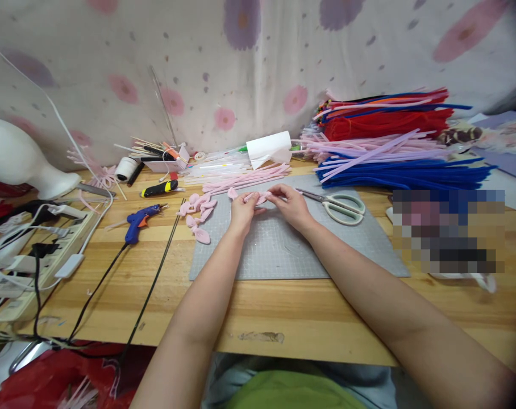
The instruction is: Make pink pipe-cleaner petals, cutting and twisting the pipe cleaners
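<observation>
Above the grey cutting mat [283, 255], a pink pipe-cleaner piece with leaf-shaped loops [262, 197] is stretched between my two hands. My left hand [242, 213] pinches its middle, and one loop sticks out past the fingers. Thumb and fingertips of my right hand [290, 205] close on the other end, hiding part of it. Several similar pink looped pieces [198, 213] lie at the mat's upper left edge. Scissors with pale green handles [343, 209] rest on the mat just right of my right hand, their blades towards it.
Left of the mat are a blue glue gun [138, 222], a yellow-black utility knife [159, 188], a dark thin rod [158, 272] and a power strip [49, 267] with tangled cords. Pipe-cleaner bundles [394, 165] are piled at the back right. A white paper roll [269, 147] lies behind my hands.
</observation>
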### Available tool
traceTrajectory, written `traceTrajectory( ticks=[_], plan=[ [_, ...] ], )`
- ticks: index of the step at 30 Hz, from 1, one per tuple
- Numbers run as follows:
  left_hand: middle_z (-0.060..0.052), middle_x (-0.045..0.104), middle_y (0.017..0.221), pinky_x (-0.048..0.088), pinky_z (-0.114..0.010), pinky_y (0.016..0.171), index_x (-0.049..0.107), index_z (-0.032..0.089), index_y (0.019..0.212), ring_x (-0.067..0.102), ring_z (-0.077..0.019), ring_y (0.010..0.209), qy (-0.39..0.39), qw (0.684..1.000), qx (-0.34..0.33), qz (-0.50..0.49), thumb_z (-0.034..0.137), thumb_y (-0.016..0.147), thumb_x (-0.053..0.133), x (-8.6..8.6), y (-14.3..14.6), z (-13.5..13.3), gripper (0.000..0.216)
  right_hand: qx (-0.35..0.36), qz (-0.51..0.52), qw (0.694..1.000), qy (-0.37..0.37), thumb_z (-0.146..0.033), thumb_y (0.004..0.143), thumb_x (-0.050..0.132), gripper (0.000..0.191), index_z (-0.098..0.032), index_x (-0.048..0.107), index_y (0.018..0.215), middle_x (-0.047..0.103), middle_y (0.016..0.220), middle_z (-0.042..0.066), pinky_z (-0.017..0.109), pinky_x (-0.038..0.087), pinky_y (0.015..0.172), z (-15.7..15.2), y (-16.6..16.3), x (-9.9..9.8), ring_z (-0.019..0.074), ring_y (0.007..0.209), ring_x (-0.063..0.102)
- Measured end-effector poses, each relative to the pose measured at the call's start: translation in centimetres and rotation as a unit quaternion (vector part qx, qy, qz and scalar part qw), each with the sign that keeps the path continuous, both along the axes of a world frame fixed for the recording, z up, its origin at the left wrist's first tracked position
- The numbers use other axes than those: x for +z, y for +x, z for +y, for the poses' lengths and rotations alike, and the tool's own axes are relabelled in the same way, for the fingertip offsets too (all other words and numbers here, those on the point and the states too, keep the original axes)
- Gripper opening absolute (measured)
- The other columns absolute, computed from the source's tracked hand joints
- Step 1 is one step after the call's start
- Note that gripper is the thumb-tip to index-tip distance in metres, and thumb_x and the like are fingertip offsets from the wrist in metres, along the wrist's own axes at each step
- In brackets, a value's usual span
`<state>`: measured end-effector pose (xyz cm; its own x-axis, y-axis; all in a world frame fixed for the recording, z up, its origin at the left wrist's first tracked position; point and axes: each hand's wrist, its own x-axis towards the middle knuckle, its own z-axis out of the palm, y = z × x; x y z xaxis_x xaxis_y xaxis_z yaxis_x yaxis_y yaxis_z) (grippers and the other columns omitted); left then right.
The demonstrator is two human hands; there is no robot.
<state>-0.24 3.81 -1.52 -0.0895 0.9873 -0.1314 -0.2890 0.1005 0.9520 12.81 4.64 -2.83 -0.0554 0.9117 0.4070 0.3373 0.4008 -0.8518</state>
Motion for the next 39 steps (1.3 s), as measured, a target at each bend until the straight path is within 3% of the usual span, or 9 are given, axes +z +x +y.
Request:
traceTrajectory(
  ticks=[5, 18, 23, 33, 39],
  plan=[
    [-0.003, 0.059, 0.070, 0.054, -0.030, 0.063, 0.058, 0.011, 0.076, 0.059, -0.0115, 0.068, 0.006, 1.000, -0.009, 0.022, 0.030, 0.066, 0.065, 0.1, 0.0, -0.1, 0.023, -0.002, -0.011, 1.000, -0.005, -0.032, 0.073, 0.058, 0.014, -0.019, 0.062, 0.073, 0.064, 0.074, 0.001, 0.029, 0.043, 0.072, -0.2, 0.2, 0.3, 0.0148, 0.072, 0.057],
    [-0.001, 0.059, 0.068, 0.053, -0.027, 0.058, 0.059, 0.012, 0.074, 0.056, -0.0105, 0.064, 0.052, 0.995, -0.020, 0.078, 0.033, 0.065, 0.065, -0.2, -0.1, -0.1, 0.023, 0.001, -0.035, 0.999, 0.000, -0.032, 0.074, 0.057, 0.015, -0.021, 0.067, 0.074, 0.068, 0.076, 0.001, 0.030, 0.043, 0.074, -0.6, 0.4, 0.6, 0.0163, 0.075, 0.060],
    [-0.003, 0.060, 0.072, 0.052, -0.027, 0.055, 0.062, 0.012, 0.077, 0.056, -0.0133, 0.071, 0.073, 0.992, -0.064, 0.083, 0.030, 0.063, 0.065, 0.6, -0.6, -0.3, 0.023, -0.004, -0.023, 1.000, -0.004, -0.034, 0.073, 0.058, 0.016, -0.021, 0.067, 0.077, 0.068, 0.078, 0.001, 0.030, 0.043, 0.074, -0.3, 0.6, 0.4, 0.0164, 0.075, 0.060],
    [-0.005, 0.064, 0.074, 0.051, -0.025, 0.050, 0.062, 0.012, 0.077, 0.061, -0.0158, 0.070, 0.034, 0.989, -0.103, 0.100, 0.029, 0.060, 0.066, 0.6, -1.0, -0.4, 0.024, 0.089, -0.009, 0.996, -0.024, -0.032, 0.074, 0.057, 0.017, -0.019, 0.066, 0.080, 0.067, 0.078, 0.002, 0.029, 0.045, 0.075, -0.2, 1.1, 0.5, 0.0152, 0.074, 0.061],
    [-0.006, 0.063, 0.075, 0.051, -0.025, 0.046, 0.061, 0.012, 0.078, 0.059, -0.0149, 0.066, 0.037, 0.986, -0.106, 0.126, 0.025, 0.062, 0.064, 0.3, -1.1, -0.3, 0.021, 0.094, -0.013, 0.995, -0.030, -0.034, 0.072, 0.059, 0.017, -0.019, 0.066, 0.076, 0.067, 0.077, 0.003, 0.030, 0.046, 0.073, -0.2, 1.2, 0.4, 0.0153, 0.073, 0.061]
  ],
)
